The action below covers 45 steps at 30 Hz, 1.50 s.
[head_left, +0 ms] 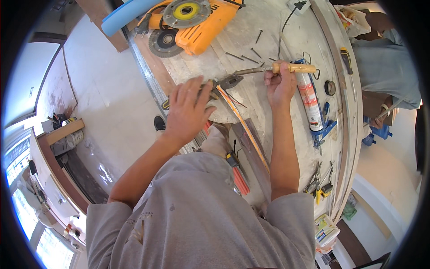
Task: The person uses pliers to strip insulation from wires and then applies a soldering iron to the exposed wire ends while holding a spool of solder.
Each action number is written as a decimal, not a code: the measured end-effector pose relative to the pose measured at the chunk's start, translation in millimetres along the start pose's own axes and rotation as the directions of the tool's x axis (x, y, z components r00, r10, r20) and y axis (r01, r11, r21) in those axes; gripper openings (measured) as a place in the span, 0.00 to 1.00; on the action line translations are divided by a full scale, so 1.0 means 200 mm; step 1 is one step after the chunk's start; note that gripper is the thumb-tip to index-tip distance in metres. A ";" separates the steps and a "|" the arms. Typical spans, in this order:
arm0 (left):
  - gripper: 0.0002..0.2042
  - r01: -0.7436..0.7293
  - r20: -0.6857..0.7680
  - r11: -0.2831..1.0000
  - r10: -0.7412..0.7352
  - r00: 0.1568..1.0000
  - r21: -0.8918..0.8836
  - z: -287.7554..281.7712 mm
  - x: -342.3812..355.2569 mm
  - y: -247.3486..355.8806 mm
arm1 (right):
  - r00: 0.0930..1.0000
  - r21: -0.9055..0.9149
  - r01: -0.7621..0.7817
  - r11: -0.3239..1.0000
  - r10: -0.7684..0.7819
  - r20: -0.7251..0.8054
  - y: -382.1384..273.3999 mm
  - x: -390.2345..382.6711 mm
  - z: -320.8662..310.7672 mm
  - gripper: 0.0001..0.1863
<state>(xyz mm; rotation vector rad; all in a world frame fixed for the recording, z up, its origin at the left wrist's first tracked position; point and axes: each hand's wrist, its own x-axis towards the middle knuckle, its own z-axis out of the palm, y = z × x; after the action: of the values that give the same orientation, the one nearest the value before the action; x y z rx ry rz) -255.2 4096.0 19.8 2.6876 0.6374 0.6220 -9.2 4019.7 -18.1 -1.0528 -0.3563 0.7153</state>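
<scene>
My right hand [281, 85] grips the wooden handle of what looks like a soldering iron [253, 71]. Its metal shaft points left, toward the dark jaws of a pair of pliers [231, 82]. Over the pliers lies my left hand [186, 107], palm down with fingers stretched; whether it presses on them is hidden. Beside its fingertips is the upper end of a narrow white-and-orange strip [242, 119], which looks like an LED strip. The strip runs down toward my body across the table. Thin dark wires [236, 99] stick out near that end.
An orange power tool [208, 29] with cutting discs lies at the table's far left. Several black screws [247, 58] are scattered ahead. To the right lie a caulking gun with a tube [310, 101], a tape roll [329, 88] and hand tools [319, 181]. Another person [383, 67] is beyond the right edge.
</scene>
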 end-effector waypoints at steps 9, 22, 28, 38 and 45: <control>0.26 0.078 0.029 0.996 -0.076 0.997 -0.044 -0.02 -0.06 -0.09 | 1.000 0.024 0.011 1.000 -0.011 0.001 0.00 0.00 0.00 0.12; 0.21 -0.090 -0.032 0.994 0.088 0.996 -0.055 0.05 -0.10 0.04 | 1.000 0.021 -0.021 1.000 0.021 -0.019 -0.01 0.00 0.01 0.12; 0.21 0.049 -0.053 0.998 -0.046 0.998 0.048 0.07 -0.04 0.08 | 1.000 -0.006 -0.013 1.000 0.012 -0.020 0.00 0.00 0.00 0.12; 0.21 0.021 0.022 0.999 -0.022 1.000 0.024 0.06 0.04 0.05 | 0.999 0.095 -0.043 0.995 0.044 -0.011 0.00 0.01 -0.02 0.13; 0.20 -0.041 0.024 0.997 0.043 0.999 -0.068 0.03 0.07 0.05 | 0.997 0.120 -0.015 0.993 0.023 -0.069 -0.01 0.01 0.00 0.12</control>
<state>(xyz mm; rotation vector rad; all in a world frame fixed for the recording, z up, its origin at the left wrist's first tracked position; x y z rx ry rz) -237.6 4093.9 22.5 2.6475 0.5443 0.6079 -6.9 4021.7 -16.3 -0.9669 -0.2398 0.7062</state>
